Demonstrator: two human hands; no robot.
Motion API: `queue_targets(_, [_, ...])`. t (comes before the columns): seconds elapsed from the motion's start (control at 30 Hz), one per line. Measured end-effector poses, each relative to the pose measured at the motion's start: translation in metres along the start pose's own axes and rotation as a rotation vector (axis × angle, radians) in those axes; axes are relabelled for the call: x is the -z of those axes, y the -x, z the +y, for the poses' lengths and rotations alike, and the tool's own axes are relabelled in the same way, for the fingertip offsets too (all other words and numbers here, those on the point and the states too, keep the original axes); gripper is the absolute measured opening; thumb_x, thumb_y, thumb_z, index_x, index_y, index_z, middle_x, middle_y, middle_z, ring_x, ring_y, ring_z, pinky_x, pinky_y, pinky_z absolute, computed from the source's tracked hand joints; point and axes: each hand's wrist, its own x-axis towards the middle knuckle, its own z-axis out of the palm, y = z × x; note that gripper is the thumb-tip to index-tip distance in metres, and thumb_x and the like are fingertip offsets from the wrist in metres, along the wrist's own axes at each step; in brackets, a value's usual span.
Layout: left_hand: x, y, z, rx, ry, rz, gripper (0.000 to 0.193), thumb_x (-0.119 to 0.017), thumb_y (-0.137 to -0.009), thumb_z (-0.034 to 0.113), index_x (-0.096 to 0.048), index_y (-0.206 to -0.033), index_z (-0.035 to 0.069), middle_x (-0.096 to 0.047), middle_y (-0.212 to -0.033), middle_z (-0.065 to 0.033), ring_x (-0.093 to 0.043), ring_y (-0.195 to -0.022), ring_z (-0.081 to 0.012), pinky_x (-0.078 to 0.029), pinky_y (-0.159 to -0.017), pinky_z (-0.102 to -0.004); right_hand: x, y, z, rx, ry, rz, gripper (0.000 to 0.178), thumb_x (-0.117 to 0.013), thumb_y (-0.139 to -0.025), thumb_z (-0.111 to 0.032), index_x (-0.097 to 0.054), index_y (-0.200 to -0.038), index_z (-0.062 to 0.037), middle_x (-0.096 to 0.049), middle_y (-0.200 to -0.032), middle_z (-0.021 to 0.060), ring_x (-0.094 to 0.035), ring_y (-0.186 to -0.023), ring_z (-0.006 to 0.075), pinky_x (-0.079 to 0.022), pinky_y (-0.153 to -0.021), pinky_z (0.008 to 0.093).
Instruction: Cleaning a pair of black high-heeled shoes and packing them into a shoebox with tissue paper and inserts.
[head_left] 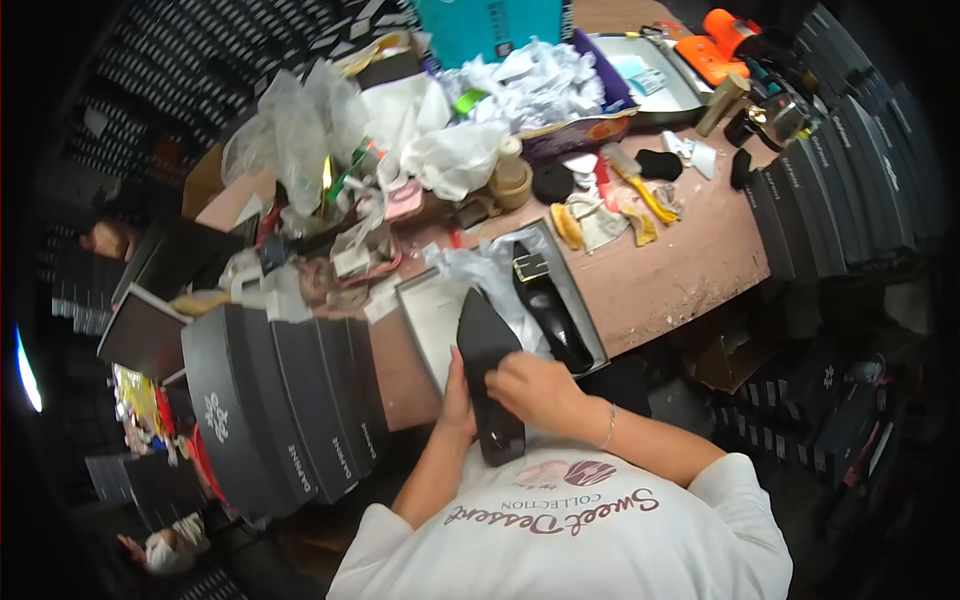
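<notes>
A black pointed shoe (485,340) is held in front of my body, toe away from me and its dark sole turned up. My left hand (458,400) grips it along its left side. My right hand (540,392) is closed with bent fingers against the sole; whatever its fingertips hold, if anything, is hidden. Just beyond, an open shoebox (592,318) has its grey rim toward me. Inside it lies a second black shoe (556,325) with a gold buckle, beside crumpled white tissue paper (490,268).
Stacked dark shoeboxes stand at the left (240,400) and right (840,190). Farther back, a purple-sided box (580,135) holds crumpled paper. A yellow-handled brush (640,182), black pads and cloth scraps lie on the pinkish table (680,270). Plastic bags (300,130) clutter the far left.
</notes>
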Motion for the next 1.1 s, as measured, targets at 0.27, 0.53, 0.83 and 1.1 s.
queue_targets(0.27, [0.025, 0.040, -0.010, -0.117, -0.066, -0.246, 0.087, -0.048, -0.085, 0.071, -0.039, -0.141, 0.005, -0.058, -0.124, -0.0157, -0.062, -0.106, -0.0262, -0.051, -0.093, -0.0398, -0.001, 0.014, -0.021, -0.001, -0.453, -0.561, 0.025, -0.063, -0.080, -0.001, -0.067, -0.105, -0.0043, -0.057, -0.093, 0.0106, -0.060, -0.089, 0.0307, -0.049, -0.078, 0.0377])
queue_targets(0.53, [0.046, 0.022, 0.003, -0.180, 0.073, 0.154, 0.063, -0.059, -0.089, 0.052, -0.049, -0.126, 0.002, -0.062, -0.107, -0.0137, -0.061, -0.099, -0.0254, -0.052, -0.088, -0.0411, 0.014, 0.027, 0.020, -0.180, -0.103, -0.175, 0.022, -0.063, -0.079, 0.001, -0.067, -0.100, -0.0024, -0.059, -0.086, 0.0130, -0.062, -0.078, 0.0295, -0.052, -0.069, 0.0365])
queue_targets(0.83, [0.011, 0.020, 0.022, -0.357, -0.034, 0.263, 0.054, -0.058, -0.088, 0.048, -0.057, -0.108, -0.002, -0.063, -0.100, -0.0134, -0.063, -0.093, -0.0248, -0.052, -0.086, -0.0393, -0.006, 0.009, -0.018, 0.211, 0.149, -0.105, 0.041, -0.067, -0.069, -0.005, -0.066, -0.110, -0.0057, -0.058, -0.083, 0.0074, -0.058, -0.073, 0.0242, -0.047, -0.060, 0.0359])
queue_targets(1.1, [0.004, 0.019, 0.028, -0.343, 0.062, -0.034, 0.070, -0.056, -0.086, 0.046, -0.036, -0.140, 0.007, -0.060, -0.100, -0.0154, -0.063, -0.088, -0.0251, -0.055, -0.080, -0.0421, -0.010, -0.005, -0.032, 0.255, 0.029, 0.018, 0.033, -0.067, -0.071, -0.003, -0.068, -0.104, -0.0067, -0.061, -0.089, 0.0079, -0.058, -0.072, 0.0255, -0.046, -0.060, 0.0367])
